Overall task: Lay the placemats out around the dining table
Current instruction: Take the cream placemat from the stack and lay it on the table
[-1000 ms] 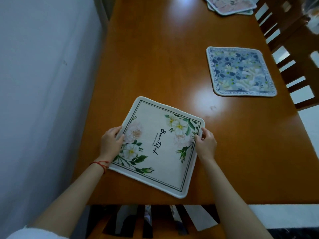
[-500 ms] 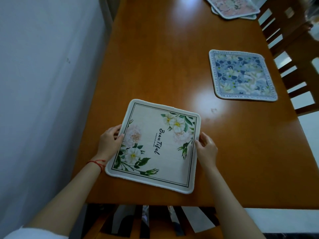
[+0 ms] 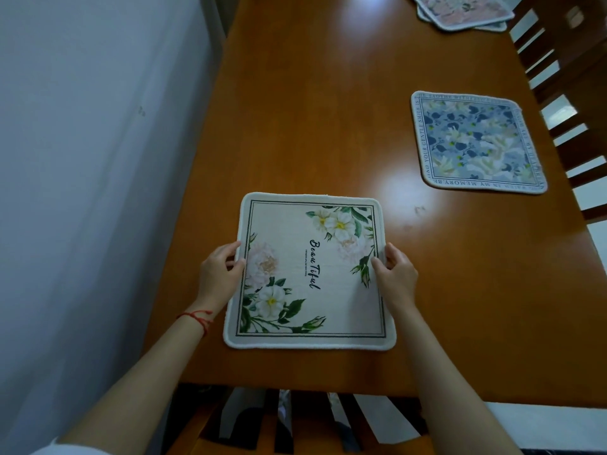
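We square cream floral placemat [image 3: 310, 270] at table [image 3: 328, 126] near edge, left hand [image 3: 218, 277] and right hand [image 3: 395, 279] pinching its sides; next, we judge: release, fetch from far-corner placemat stack [image 3: 463, 11].

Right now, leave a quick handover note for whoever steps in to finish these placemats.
Left hand and right hand: each pinching a side edge of the cream floral placemat, which lies flat and square at the near end of the table.
Done: blue floral placemat laid on the right side, by a chair.
Left: release the cream mat, then lay out the stack of pink placemats waiting at the far right.
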A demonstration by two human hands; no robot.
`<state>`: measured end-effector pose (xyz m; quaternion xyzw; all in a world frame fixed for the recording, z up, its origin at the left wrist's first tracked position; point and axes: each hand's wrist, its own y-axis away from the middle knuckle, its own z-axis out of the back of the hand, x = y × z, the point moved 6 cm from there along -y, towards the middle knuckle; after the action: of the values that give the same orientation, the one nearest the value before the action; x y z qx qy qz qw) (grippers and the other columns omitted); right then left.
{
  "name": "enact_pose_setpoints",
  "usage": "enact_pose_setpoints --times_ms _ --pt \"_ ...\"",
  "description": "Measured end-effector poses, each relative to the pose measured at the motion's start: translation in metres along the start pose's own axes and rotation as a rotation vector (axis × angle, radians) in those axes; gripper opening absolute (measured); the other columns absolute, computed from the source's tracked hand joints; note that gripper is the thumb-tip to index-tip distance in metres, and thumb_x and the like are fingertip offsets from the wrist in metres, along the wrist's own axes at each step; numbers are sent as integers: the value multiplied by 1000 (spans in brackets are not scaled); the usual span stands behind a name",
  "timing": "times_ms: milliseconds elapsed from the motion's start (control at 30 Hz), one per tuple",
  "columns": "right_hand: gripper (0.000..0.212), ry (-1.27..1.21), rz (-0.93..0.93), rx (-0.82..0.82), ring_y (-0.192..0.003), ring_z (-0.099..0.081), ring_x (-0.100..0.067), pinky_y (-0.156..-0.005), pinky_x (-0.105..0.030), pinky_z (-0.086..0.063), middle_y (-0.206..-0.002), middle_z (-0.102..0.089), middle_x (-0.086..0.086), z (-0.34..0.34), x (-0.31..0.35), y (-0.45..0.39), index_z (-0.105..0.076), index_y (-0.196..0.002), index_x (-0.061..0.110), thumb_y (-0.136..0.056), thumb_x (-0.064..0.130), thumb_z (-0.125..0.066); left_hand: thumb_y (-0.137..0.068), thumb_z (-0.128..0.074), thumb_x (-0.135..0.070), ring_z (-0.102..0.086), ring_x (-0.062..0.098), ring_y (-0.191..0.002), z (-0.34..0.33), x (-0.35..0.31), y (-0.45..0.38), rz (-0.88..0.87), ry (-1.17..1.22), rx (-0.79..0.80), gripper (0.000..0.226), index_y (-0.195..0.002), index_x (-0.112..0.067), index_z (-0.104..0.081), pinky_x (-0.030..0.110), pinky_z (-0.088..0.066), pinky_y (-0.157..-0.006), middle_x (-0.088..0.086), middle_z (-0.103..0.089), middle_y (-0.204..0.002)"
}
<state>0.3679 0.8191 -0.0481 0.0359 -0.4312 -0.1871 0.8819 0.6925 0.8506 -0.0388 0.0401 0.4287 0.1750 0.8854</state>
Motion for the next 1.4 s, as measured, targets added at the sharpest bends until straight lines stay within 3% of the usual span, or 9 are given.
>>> enact_pose_setpoints --times_ms 133,367,733,967,1033,1100,1200,1400 --pt "53 15 30 13 -117 -52 -26 -99 -37 -44 -129 -54 -15 -2 13 -17 -44 -132 -1 -83 8 -63 -87 -56 -4 -54 21 -109 -6 9 22 48 80 -10 40 -126 -4 -51 29 -48 -90 13 -51 -132" --pt "59 -6 52 76 -119 -52 -24 -98 -43 -46 -132 -52 -13 -13 27 -43 -42 -133 2 -81 11 -67 -85 -57 0 -55 24 -113 -18 19 53 106 162 -29 41 -125 -7 -53 28 -47 -90 9 -49 -133" --pt "56 58 153 149 -119 -50 -22 -99 -27 -37 -133 -51 -13 -37 63 -64 -42 -134 3 -83 12 -64 -86 -59 -4 -52 10 -104 -23 23 78 189 217 -92 43 -128 -9 -51 16 -43 -83 7 -50 -131" --pt "55 42 130 128 -121 -49 -21 -93 -20 -34 -134 -51 -11 -28 60 -60 -42 -135 3 -85 14 -62 -87 -57 -8 -51 13 -103 -11 22 67 187 179 -133 41 -128 -11 -51 24 -44 -83 6 -54 -126" --pt "54 -6 99 99 -121 -49 -24 -103 -29 -36 -134 -51 -11 -23 49 -54 -41 -135 4 -85 15 -62 -88 -56 -9 -51 18 -109 -4 17 56 151 136 -130 40 -128 -12 -50 27 -45 -85 5 -53 -129" --pt "54 -49 48 41 -121 -49 -25 -103 -44 -41 -133 -51 -12 -15 33 -45 -42 -134 5 -85 15 -62 -88 -55 -9 -49 24 -117 2 11 41 113 99 -112 41 -129 -11 -49 32 -45 -91 6 -51 -132" --pt "52 -39 -20 -57 -119 -50 -26 -99 -45 -45 -130 -53 -13 -1 10 -23 -42 -133 4 -85 11 -61 -89 -55 -9 -44 24 -125 9 -4 11 34 45 -70 42 -130 -8 -47 35 -39 -100 10 -50 -135" --pt "51 -22 -90 -197 -121 -47 -28 -100 -46 -42 -131 -51 -15 18 -25 19 -42 -133 4 -85 8 -59 -90 -55 -16 -41 24 -129 7 -26 -45 -60 -30 27 46 -134 -8 -43 35 -38 -102 10 -47 -138"
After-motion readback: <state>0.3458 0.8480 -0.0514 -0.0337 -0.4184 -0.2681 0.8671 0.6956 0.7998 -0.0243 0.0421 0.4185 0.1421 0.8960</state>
